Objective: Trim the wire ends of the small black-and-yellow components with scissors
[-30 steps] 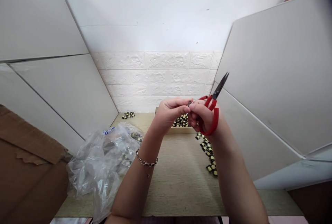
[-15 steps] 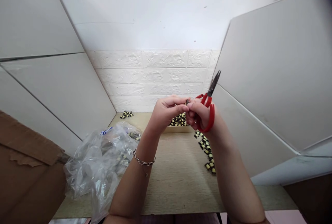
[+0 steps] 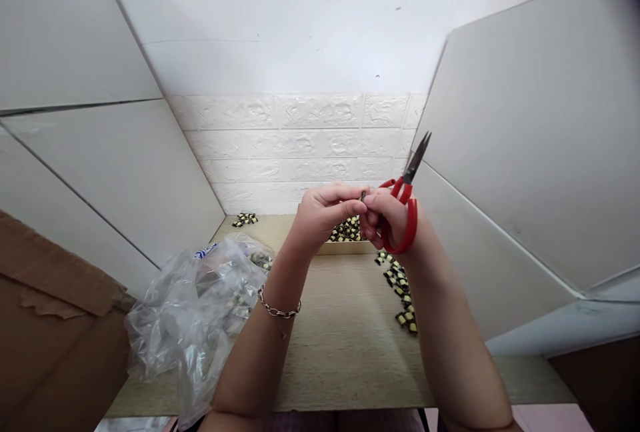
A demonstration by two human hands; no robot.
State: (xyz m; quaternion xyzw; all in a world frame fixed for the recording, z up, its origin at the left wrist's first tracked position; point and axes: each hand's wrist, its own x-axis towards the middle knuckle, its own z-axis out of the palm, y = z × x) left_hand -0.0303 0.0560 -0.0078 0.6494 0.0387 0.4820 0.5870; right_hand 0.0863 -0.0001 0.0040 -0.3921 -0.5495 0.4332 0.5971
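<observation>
Thumb and fingers of my left hand (image 3: 323, 215) pinch a tiny dark component (image 3: 363, 196), mostly covered by the fingertips. Against it presses the thumb of my right hand (image 3: 390, 215), fingers curled. Looped around that right hand are red-handled scissors (image 3: 411, 229), their closed dark blades pointing up and away. Behind and below the hands stands a shallow cardboard box (image 3: 350, 248) full of small black-and-yellow components (image 3: 344, 231). More loose components (image 3: 400, 282) lie in a trail beside my right forearm.
A crumpled clear plastic bag (image 3: 185, 325) with some components lies left of my left forearm. A small cluster of components (image 3: 245, 219) sits at the table's back left. White panels (image 3: 510, 139) flank both sides, and a brown cardboard box (image 3: 55, 345) stands at left.
The view has shifted very slightly. Both hands keep the same pinch on the small component, and the scissors tilt a touch further to the right.
</observation>
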